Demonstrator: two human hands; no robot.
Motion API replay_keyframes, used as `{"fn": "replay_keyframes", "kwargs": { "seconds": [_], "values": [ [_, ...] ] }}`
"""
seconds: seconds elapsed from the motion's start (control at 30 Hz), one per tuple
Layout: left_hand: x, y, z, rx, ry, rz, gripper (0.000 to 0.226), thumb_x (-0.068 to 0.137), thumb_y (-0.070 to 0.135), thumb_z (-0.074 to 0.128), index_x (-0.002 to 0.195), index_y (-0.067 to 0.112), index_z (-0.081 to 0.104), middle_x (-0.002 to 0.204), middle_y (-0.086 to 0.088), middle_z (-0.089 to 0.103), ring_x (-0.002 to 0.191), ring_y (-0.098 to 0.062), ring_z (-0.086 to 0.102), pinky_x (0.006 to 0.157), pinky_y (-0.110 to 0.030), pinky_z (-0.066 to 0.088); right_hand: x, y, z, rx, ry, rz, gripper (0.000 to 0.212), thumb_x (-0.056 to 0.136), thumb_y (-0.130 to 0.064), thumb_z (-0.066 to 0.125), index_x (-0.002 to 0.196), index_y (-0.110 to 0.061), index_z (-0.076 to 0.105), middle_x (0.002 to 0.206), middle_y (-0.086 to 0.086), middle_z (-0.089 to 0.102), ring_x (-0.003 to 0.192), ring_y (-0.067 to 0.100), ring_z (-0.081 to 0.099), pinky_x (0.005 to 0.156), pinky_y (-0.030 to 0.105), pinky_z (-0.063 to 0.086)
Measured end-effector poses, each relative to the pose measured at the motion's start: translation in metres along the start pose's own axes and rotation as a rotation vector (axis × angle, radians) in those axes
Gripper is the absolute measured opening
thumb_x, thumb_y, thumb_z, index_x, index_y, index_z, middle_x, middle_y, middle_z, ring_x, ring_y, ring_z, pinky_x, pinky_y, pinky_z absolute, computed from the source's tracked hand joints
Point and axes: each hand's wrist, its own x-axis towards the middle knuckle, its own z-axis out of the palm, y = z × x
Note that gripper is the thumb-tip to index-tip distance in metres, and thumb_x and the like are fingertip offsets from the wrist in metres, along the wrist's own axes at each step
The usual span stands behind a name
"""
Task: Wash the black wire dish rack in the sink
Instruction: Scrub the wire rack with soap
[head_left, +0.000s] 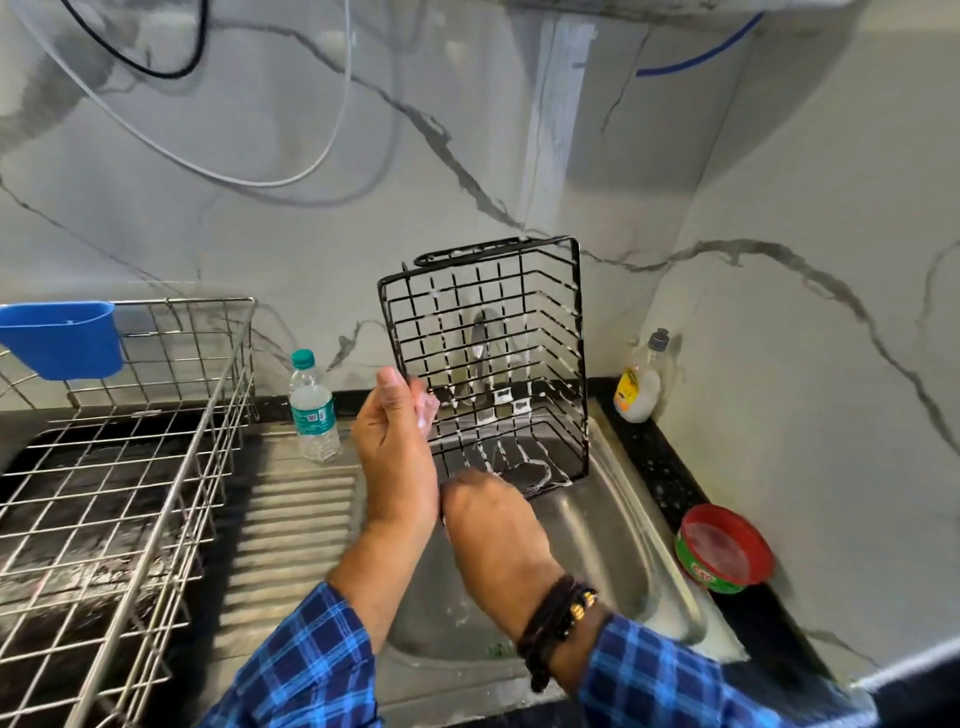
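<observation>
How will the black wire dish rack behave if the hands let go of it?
The black wire dish rack looks stiff, probably light: thin welded wires. It stands on edge in the steel sink, so it may tip. Soap suds likely make it slippery.

Black wire dish rack (488, 358), flecked with white suds, stands tipped on end in the steel sink (613, 525), at its back edge

Both forearms reach forward from blue checked sleeves, crossing close together at the wrists. The left hand (397, 447) is raised, thumb up, its fingers curled shut in a grip on the side edge of the black wire dish rack (488, 358), with white foam at the fingertips. The right hand (491, 519) sits lower, knuckles up, fingers hidden beneath it; dark beaded bands circle its wrist.
</observation>
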Motion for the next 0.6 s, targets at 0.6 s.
{"fn": "replay_keyframes", "kwargs": {
  "seconds": [0.6],
  "values": [
    [-0.01, 0.002, -0.001, 0.036, -0.116, -0.055, 0.052, 0.102, 0.048, 0.039, 0.057, 0.024, 0.046, 0.058, 0.008, 0.041, 0.065, -0.016, 0.039, 0.07, -0.032, 0.035, 0.028, 0.058, 0.0, -0.033, 0.084, 0.336, 0.029, 0.094, -0.008, 0.063, 0.121, -0.008, 0.056, 0.116, 0.011, 0.06, 0.099, 0.018, 0.062, 0.085, 0.026, 0.055]
  ]
}}
